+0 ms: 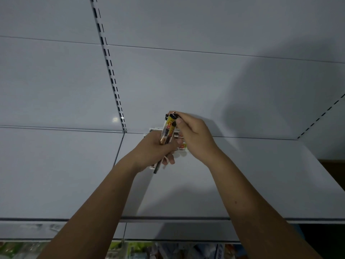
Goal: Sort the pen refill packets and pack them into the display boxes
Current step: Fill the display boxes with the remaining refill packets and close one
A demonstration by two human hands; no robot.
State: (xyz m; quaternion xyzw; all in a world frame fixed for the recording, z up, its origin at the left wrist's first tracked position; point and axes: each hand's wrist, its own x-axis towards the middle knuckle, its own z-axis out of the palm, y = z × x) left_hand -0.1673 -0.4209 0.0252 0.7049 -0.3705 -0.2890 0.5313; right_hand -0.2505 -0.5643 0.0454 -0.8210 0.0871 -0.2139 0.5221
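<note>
- Merchandise (130, 249) on the tier below shows only as a coloured blur.
- Both forearms reach out over a pale shelf (242, 184), hands meeting near its rear edge.
- The left hand (155, 150) has its fingers curled round a bundle (156, 168) of refill packets, the lower ends poking out beneath the palm.
- The right hand (194, 135) pinches the top of one upright packet (169, 128) between thumb and forefinger; its foot sits in the left hand's grip.
- Printed card just behind the hands is probably a display box (183, 146), mostly hidden.
- Beyond stand the back panel (186, 81) and a slotted upright (112, 71).
- Risk: drawing the single packet free could drag neighbours from the bundle and scatter them across the shelf, should the left grip slacken.
- Risk: dim light blurs the labels, so a packet could land in the wrong box.
</note>
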